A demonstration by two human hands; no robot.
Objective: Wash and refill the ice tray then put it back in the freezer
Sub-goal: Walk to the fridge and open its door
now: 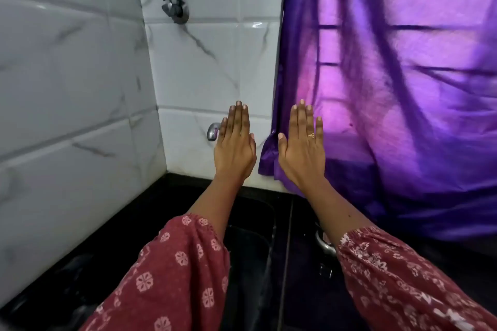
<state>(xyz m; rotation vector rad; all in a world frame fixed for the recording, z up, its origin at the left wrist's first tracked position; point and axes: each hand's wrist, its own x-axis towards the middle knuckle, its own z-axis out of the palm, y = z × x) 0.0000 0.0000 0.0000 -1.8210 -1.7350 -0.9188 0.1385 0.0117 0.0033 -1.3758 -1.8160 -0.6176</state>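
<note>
Hands held up side by side before the tiled wall, backs toward the camera. Left hand is hovering just right of the lower tap and partly covering it, fingers straight and together, gripping nothing. Right hand, further right of the tap and wearing a ring, is showing the same flat, empty pose against the edge of the purple curtain. The two hands are not touching. An upper valve is sitting on the wall well above the tap. Below the tap, a dark sink is lying sunk in the black bench, between the patterned sleeves. A small metal item is showing below and right of the tap, beside the right forearm; what it is cannot be told. Ice tray: not in view, neither in the sink nor on the bench, so washing appears not yet begun.

Risks, as judged: the curtain is hanging close to the right of the tap, so rinsing splash could wet it or its hem could trail into the sink. The loose sleeve cuffs could get soaked under the tap. A wet, brim-full tray could slip or spill on the way to the freezer, which is also out of view.
</note>
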